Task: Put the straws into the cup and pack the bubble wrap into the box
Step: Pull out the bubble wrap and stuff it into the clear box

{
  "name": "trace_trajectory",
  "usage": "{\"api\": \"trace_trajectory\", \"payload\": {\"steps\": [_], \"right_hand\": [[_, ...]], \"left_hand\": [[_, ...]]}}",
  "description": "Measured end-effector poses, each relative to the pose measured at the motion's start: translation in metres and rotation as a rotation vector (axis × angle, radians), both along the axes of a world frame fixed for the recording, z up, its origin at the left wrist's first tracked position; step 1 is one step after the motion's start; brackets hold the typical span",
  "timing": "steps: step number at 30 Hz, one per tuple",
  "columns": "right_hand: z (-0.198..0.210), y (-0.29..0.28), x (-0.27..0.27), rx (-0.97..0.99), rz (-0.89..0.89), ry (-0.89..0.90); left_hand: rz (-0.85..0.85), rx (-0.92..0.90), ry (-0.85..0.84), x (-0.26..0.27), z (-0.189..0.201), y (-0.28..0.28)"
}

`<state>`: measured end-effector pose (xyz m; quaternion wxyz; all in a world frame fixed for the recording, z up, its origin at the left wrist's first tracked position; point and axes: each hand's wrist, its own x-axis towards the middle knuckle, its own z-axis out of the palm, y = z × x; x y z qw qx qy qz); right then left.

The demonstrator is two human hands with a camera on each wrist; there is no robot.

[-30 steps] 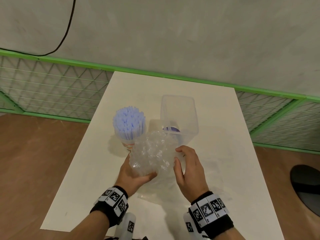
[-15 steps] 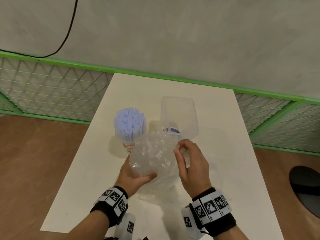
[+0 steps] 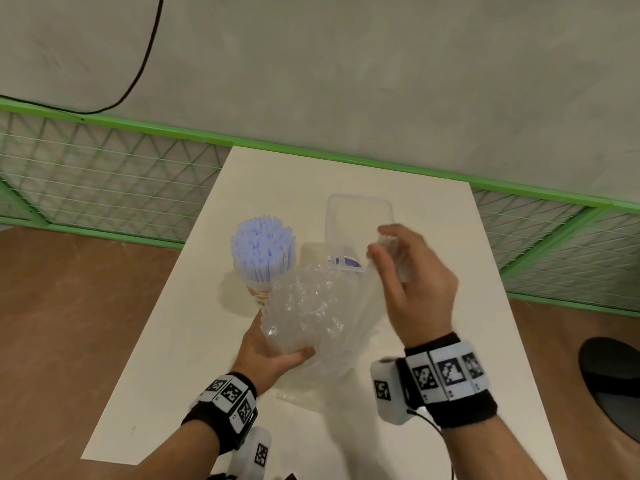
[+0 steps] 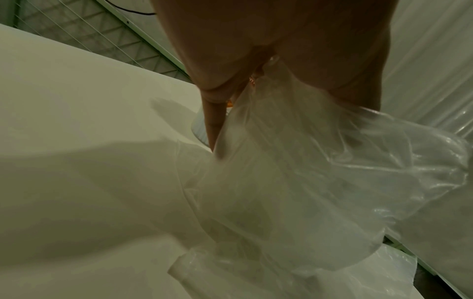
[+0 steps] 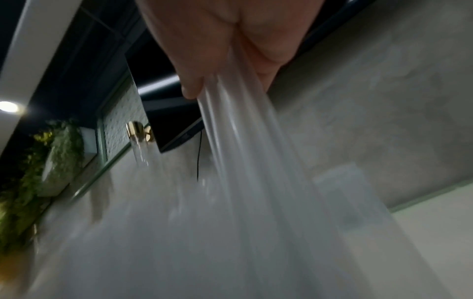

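A bunch of pale blue straws (image 3: 262,247) stands upright in a paper cup (image 3: 259,293) on the white table (image 3: 194,341). A clear plastic box (image 3: 358,230) stands to the right of the cup. My left hand (image 3: 273,358) grips a crumpled wad of bubble wrap (image 3: 306,306) from below, just in front of the cup and box. My right hand (image 3: 408,282) pinches the edge of a clear plastic bag (image 3: 360,327) and holds it raised over the box's near right corner. The bag (image 5: 243,161) hangs stretched from my right fingers (image 5: 192,81). The bag (image 4: 294,182) drapes under my left hand.
A green mesh fence (image 3: 104,181) runs behind the table, with a grey wall (image 3: 346,64) above it and a black cable (image 3: 145,57) hanging down. Wooden floor (image 3: 69,323) lies to both sides. A dark round object (image 3: 613,382) sits on the floor at the right.
My right hand has pinched the bag's edge and lifted it up and to the right, toward the box. My left hand still holds the bubble wrap in the same place.
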<state>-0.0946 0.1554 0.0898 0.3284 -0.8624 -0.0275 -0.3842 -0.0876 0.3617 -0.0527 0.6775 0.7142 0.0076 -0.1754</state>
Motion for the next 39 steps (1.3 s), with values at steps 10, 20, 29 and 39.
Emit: {"api": "trace_trajectory", "payload": {"steps": [10, 20, 29, 39], "right_hand": [[0.120, -0.043, 0.025, 0.406, 0.090, -0.400], [0.030, -0.063, 0.115, 0.454, 0.091, 0.050], [-0.012, -0.071, 0.123, -0.215, 0.034, 0.744], [-0.002, -0.044, 0.014, -0.080, 0.527, 0.780]], "left_hand": [[0.010, 0.019, 0.005, 0.001, -0.003, 0.003], [0.022, -0.012, 0.015, 0.002, -0.002, 0.002], [0.022, 0.015, -0.004, 0.001, 0.001, 0.001], [0.026, 0.011, 0.002, 0.001, -0.002, 0.001]]}}
